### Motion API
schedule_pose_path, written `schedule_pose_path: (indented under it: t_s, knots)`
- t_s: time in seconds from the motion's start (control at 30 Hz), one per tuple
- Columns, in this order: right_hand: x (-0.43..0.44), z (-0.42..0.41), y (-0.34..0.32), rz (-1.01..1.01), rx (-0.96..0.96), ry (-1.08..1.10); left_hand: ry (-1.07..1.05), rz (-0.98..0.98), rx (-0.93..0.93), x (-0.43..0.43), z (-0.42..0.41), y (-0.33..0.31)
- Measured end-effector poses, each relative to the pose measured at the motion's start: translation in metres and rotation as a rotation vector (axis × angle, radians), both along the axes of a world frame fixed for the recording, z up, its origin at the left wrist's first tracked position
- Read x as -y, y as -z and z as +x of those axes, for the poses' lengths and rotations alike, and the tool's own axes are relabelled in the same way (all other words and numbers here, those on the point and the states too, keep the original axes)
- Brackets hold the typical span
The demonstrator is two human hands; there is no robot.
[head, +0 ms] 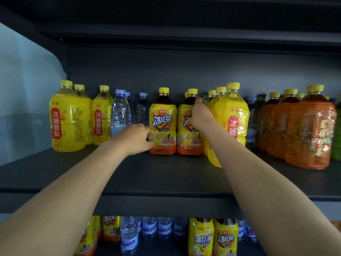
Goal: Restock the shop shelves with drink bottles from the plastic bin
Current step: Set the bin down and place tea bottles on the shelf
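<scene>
Head view, looking straight into a dark grey shelf [166, 174] with a row of drink bottles standing along its back half. Two bare forearms reach in from below, across the shelf's front.

On the far left stand yellow pear drinks [64, 117] with yellow caps. Just right of them are clear water bottles [120, 111] with pale blue caps. On the far right, orange-labelled teas [310, 132] stand several deep. Between those and the middle, another yellow pear bottle [232, 115] stands nearer the front, with more behind it.

In the middle are two iced tea bottles, upright and side by side, with dark tea, yellow caps and yellow and orange labels. The left tea bottle [163, 124] has the left hand [134, 139] low against its left side; the grip is clamped there, thumb on the label front and fingers curled round behind. The right tea bottle [186, 141] is held higher by the right hand [198, 115]. That grip is clamped on its right shoulder, thumb on the label and fingertips tucked between it and the neighbouring pear bottle.

Below, a lower shelf [166, 206] holds more iced tea and water bottles, only their tops in sight.
</scene>
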State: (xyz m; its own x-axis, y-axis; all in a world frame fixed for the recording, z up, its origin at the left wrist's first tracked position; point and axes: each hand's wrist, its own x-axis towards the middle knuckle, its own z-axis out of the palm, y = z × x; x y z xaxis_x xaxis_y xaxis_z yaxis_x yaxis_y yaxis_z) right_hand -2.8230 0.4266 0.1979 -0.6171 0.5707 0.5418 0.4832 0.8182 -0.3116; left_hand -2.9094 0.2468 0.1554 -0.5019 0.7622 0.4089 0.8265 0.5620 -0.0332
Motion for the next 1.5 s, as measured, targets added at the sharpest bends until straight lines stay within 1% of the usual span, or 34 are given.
schedule_pose_path:
  t_s: [0.2, 0.3, 0.4, 0.53, 0.77, 1.07, 1.27, 1.5]
  knots:
    - [0.004, 0.004, 0.017, -0.078, -0.244, -0.070, -0.024, -0.017, 0.008, 0.005, 0.008, -0.002]
    - [0.010, 0.013, 0.025, -0.128, -0.333, -0.127, -0.043, -0.025, -0.005, 0.010, 0.014, -0.004]
    - [0.021, 0.029, 0.031, -0.203, -0.369, -0.179, -0.055, -0.015, -0.017, 0.020, 0.024, -0.006]
    - [0.036, 0.050, 0.039, -0.361, -0.386, -0.267, -0.068, 0.016, -0.044, 0.035, 0.040, -0.005]
    - [0.059, 0.078, 0.051, -0.567, -0.320, -0.434, -0.131, 0.043, -0.049, 0.067, 0.073, -0.005]
    - [0.065, 0.120, 0.072, -0.785, -0.324, -0.647, -0.315, 0.043, -0.061, 0.104, 0.146, 0.008]
    - [0.066, 0.168, 0.081, -0.932, -0.300, -0.836, -0.535, 0.053, -0.027, 0.126, 0.227, 0.033]
    - [0.107, 0.222, 0.102, -1.036, -0.107, -1.022, -0.783, 0.002, 0.057, 0.168, 0.344, 0.062]
